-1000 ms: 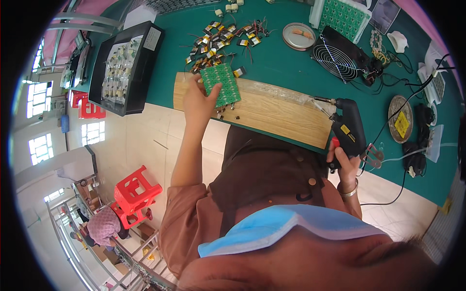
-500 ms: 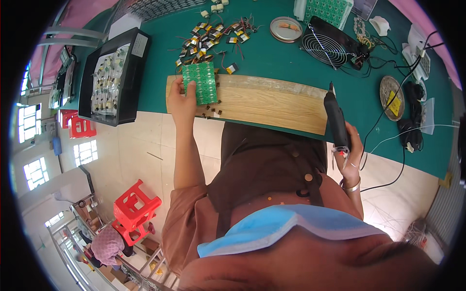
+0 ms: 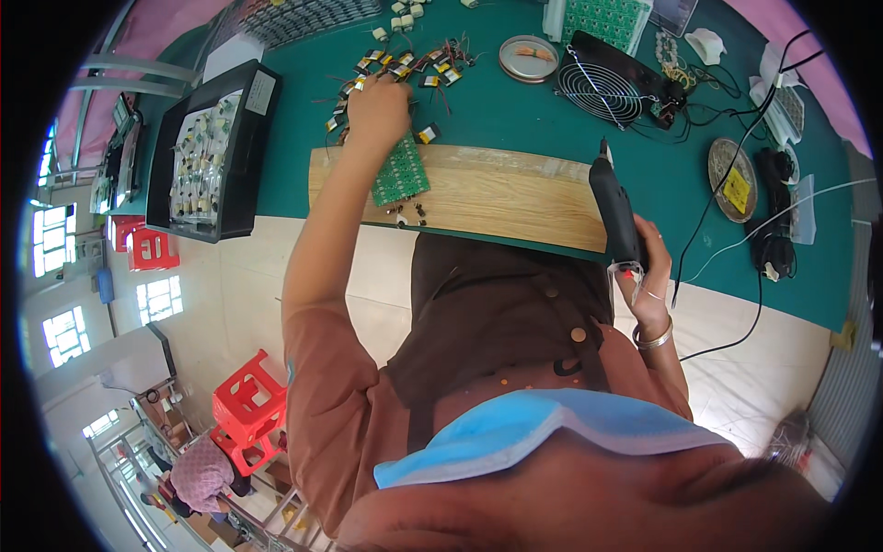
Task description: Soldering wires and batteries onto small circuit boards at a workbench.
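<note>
My left hand [image 3: 379, 112] reaches over a pile of small pouch batteries [image 3: 449, 74] with thin wires. Its fingers bend down together into the pile; their tips and whatever they pinch are hidden. Under that wrist lies a green circuit board panel [image 3: 402, 175], slightly turned, on a wooden board [image 3: 515, 195]. Small dark parts [image 3: 420, 212] lie by the panel's near edge. At the right, my right hand [image 3: 651, 267] is closed round the rear of a black hand tool [image 3: 614, 210] with a narrow pointed tip, which points away from me over the board's right end.
A black tray [image 3: 253, 152] of bagged parts stands at the left. Farther back are a round tin [image 3: 529, 58], a fan with a wire guard [image 3: 602, 87] and stacked green boards [image 3: 602, 23]. Cables [image 3: 773, 248] and a round dish [image 3: 733, 179] lie at the right.
My left hand has let go of the circuit board panel and moved away from me to the batteries. The panel now lies tilted on the wooden board. My right hand still holds the black tool.
</note>
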Available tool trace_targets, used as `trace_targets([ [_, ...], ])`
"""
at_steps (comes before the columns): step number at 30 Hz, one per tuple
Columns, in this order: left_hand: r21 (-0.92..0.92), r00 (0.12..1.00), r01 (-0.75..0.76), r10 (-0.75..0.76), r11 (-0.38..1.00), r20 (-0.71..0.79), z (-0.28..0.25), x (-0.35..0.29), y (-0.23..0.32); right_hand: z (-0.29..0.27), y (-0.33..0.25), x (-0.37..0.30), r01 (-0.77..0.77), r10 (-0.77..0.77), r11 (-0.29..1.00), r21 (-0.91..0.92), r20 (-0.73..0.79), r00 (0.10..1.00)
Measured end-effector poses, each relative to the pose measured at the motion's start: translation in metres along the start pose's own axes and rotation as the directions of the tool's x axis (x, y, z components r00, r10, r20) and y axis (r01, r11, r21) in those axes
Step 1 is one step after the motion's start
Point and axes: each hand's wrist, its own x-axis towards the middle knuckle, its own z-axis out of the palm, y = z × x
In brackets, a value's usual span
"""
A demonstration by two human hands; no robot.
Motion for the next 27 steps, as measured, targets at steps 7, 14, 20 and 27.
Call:
trace_targets([
  [7, -0.515, 0.979, -0.029, -0.08, 0.856, -0.187, -0.023, 0.017, -0.008, -0.01, 0.004, -0.004, -0.1, 0.102, 0.98, 0.173, -0.003, 0.995],
  [14, -0.993, 0.937, 0.114, -0.333, 0.019, 0.101, -0.058, -0.007, 0.052, -0.017, 0.02, 0.009, -0.169, 0.195, 0.774, 0.61, 0.024, 0.98],
  [20, -0.847, 0.956, 0.222, -0.063, -0.482, 0.287, -0.038, -0.052, 0.107, -0.021, 0.017, 0.016, -0.198, 0.257, 0.493, 0.847, 0.076, 0.963],
  [27, -0.709, 0.91, 0.345, 0.033, -0.615, 0.414, -0.026, -0.074, 0.152, -0.014, 0.032, 0.016, -0.265, 0.255, 0.444, 0.856, 0.163, 0.953],
])
